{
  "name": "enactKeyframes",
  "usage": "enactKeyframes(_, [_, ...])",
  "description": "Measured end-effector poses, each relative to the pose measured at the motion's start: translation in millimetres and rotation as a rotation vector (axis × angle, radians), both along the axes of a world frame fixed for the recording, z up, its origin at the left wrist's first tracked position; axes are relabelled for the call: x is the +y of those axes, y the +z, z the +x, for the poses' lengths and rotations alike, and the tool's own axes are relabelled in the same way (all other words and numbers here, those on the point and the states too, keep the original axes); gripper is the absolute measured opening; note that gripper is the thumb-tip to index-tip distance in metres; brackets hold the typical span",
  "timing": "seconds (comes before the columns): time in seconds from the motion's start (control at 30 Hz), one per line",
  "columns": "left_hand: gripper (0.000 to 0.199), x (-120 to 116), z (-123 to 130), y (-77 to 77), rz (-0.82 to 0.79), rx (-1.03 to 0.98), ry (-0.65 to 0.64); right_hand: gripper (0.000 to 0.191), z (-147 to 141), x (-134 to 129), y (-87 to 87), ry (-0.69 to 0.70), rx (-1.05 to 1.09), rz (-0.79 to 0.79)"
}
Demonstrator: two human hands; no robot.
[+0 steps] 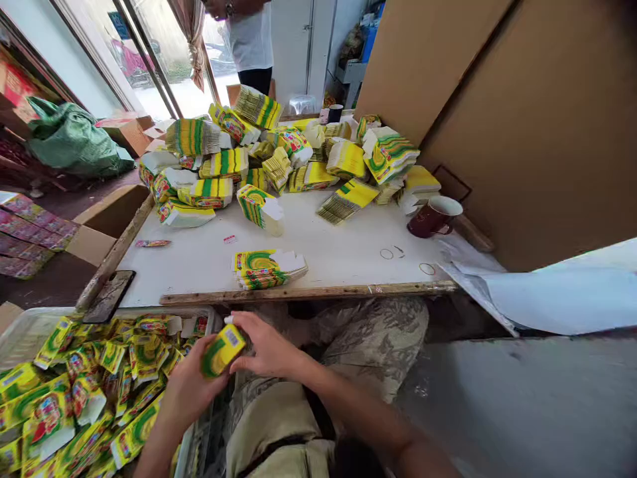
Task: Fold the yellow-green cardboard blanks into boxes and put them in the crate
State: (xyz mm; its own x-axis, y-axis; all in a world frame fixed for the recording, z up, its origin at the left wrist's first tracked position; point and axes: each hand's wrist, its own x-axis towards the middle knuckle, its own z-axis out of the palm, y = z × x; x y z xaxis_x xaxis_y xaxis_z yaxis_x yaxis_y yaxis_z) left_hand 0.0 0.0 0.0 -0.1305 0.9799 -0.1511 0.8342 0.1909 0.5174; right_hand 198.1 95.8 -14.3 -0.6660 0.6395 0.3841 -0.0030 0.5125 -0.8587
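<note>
Between my hands, just in front of the table edge, is a small yellow and green carton point(223, 350). My left hand point(192, 378) is wrapped round its lower left side. At its upper right end my right hand point(261, 345) has thumb and fingers closed on the carton near a white flap. Left of my lap, a plastic bin point(219, 325) holds many similar cartons point(142, 355), some with white ends showing. On the table directly ahead lies a stack of flattened cartons point(266, 267).
Bundles of flat cartons point(213, 162) are heaped across the back of the white table point(343, 255). A dark red mug point(434, 216) stands right, near rubber bands point(426, 268). A phone point(109, 295) lies at the left corner. A person point(251, 43) stands beyond the table.
</note>
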Motion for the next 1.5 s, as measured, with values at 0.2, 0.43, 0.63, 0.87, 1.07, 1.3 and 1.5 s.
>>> enactKeyframes(0.2, [0.099, -31.1, -87.9, 16.0, 0.095, 0.657, 0.501, 0.046, 25.3, 71.6, 41.9, -0.493, -0.275, 0.193])
enactKeyframes(0.43, [0.073, -13.3, -57.1, -21.5, 0.190, 0.135, 0.125, 0.033, 26.2, 97.6, 20.0, -0.524, -0.619, 0.233])
enactKeyframes(0.63, [0.050, 7.2, -17.8, -29.6, 0.218, -0.067, 0.023, 0.037, 24.4, 95.3, 17.4, -0.581, -0.645, 0.254])
enactKeyframes(0.87, [0.043, 14.5, 19.6, -12.6, 0.122, -0.277, -0.022, 0.046, 19.9, 98.6, 16.0, -0.669, -0.572, 0.218])
enactKeyframes(1.07, [0.044, 30.6, 44.3, -4.3, 0.031, -0.425, -0.072, 0.041, 21.2, 94.7, 15.6, -0.651, -0.533, 0.188])
enactKeyframes(1.3, [0.042, 40.0, 48.1, -9.9, 0.056, -0.445, -0.116, 0.028, 25.1, 102.5, 25.1, -0.627, -0.701, 0.243])
enactKeyframes(1.5, [0.038, 51.2, 54.3, 0.2, 0.119, -0.422, -0.133, 0.026, 28.2, 99.4, 25.5, -0.586, -0.690, 0.242])
